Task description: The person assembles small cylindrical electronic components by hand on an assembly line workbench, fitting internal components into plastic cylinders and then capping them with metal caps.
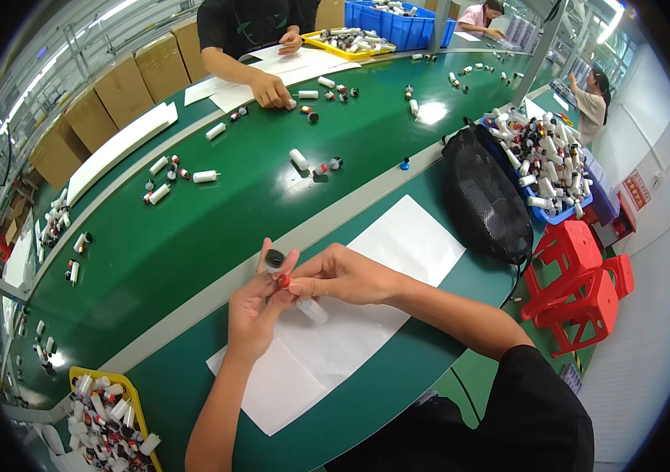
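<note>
Above the white paper (382, 252), my two hands meet with their fingers pinched together. My left hand (252, 315) grips a small black-topped plastic part (274, 258), which sticks up between its fingers. Between the fingertips of both hands shows a small red ring (284, 281). Below my right hand (350, 275) juts a whitish translucent plastic tube (313, 310), somewhat blurred and tilted down to the right. My fingers partly hide where these pieces meet, so I cannot tell if they are joined.
A green conveyor (217, 212) carries scattered white, red and black parts. A yellow tray (140, 409) and a blue bin (583, 208) hold similar parts. A black mesh bag (488, 197) lies right. Across the belt, another person's hand (272, 92) touches parts. Red stools (586, 307) stand right.
</note>
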The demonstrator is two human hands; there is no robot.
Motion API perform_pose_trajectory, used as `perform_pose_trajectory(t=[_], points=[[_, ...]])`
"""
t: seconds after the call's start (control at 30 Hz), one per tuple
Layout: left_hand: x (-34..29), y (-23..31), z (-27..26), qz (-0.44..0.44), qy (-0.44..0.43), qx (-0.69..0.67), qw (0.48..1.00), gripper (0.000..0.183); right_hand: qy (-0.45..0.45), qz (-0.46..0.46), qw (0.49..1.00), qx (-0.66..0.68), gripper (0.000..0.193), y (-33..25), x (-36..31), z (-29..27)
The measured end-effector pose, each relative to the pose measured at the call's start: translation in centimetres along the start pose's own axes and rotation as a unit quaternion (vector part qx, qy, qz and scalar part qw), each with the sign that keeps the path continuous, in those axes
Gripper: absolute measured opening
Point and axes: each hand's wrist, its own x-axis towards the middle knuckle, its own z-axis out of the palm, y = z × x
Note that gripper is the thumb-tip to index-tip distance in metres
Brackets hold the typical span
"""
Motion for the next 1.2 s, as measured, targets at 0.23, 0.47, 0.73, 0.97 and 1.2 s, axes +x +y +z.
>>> perform_pose_trajectory(t=[0.23, 0.47, 0.73, 0.97, 1.2], points=[[0.4, 1.7, -1.0, 0.059, -0.024, 0.301, 0.952, 0.046, 0.303, -0.118, 0.886, -0.331, 0.020, -5.1, 0.8, -11.2], [2.8, 2.1, -2.2, 0.131, -0.148, 0.525, 0.828, 0.032, 0.517, 0.048, 0.519, -0.679, 0.047, -1.7, 4.4, -36.4], [2.9, 2.0, -3.9, 0.113, -0.143, 0.513, 0.839, 0.031, 0.360, 0.139, 0.601, -0.700, 0.037, 6.6, 11.8, -45.7], [-1.7, 3.6, -4.6, 0.149, -0.131, 0.526, 0.827, 0.028, 0.459, 0.062, 0.660, -0.591, 0.024, -1.2, 12.3, -30.4], [-6.9, 5.5, -4.1, 0.176, -0.024, 0.445, 0.878, 0.024, 0.265, -0.082, 0.914, -0.295, 0.030, -9.6, 9.3, -4.7]])
